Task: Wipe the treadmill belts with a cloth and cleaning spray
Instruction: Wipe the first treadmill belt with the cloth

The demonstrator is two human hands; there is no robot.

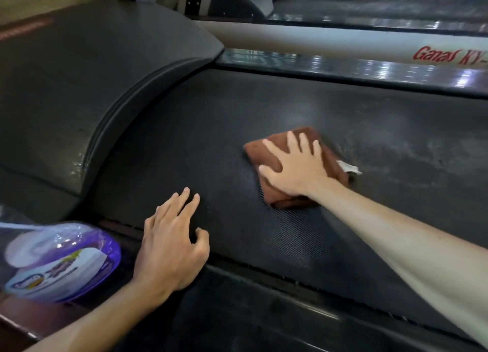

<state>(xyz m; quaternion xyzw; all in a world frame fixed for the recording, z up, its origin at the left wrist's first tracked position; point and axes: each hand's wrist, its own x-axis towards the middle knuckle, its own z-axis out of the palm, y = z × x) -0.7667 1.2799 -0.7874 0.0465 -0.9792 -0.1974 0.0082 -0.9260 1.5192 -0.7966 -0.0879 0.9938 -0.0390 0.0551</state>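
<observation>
While right hand (298,166) presses cloth (266,156) mid-belt (343,114), edges well apart.

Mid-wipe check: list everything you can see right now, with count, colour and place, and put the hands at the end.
treadmill belt: one, black and textured, fills the middle of the view; a dull, smeared-looking patch to the right of the cloth
cloth: one, brown, folded, flat on the belt right of centre, with a white tag sticking out on its right side
spray bottle: one, purple with a printed label, lying at the lower left beside the belt
motor cover: one, dark grey, curved, upper left at the belt's end
side rail: one, shiny black, along the belt's far edge
second treadmill: one, dark belt, top right
left hand: one, fingers spread, resting on the belt's near edge
right hand: one, flat, pressing on the cloth
</observation>
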